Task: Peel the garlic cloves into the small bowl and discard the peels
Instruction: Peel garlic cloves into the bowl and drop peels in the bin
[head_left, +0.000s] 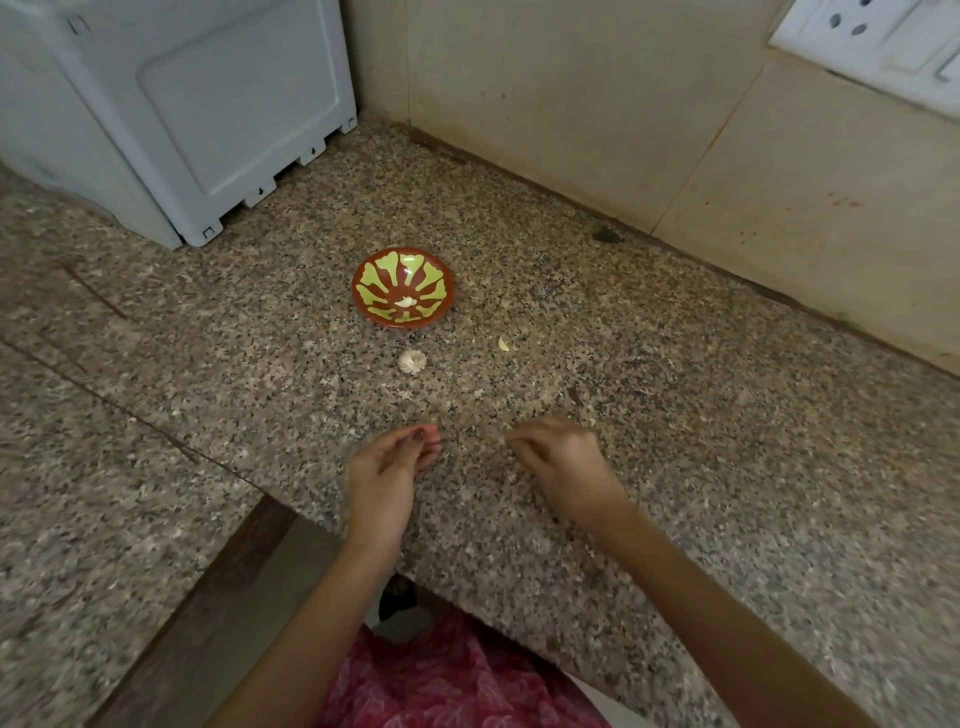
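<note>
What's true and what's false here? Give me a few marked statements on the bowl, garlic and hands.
1. The small bowl holds one pale garlic piece. True.
2. The garlic bulb lies inside the bowl. False: it sits on the counter, on the person's side of the bowl.
3. A loose clove lies on the counter, right of the bulb. True.
4. The right hand grips the bowl. False: it and the left hand are both near the counter edge, well apart from the bowl.
</note>
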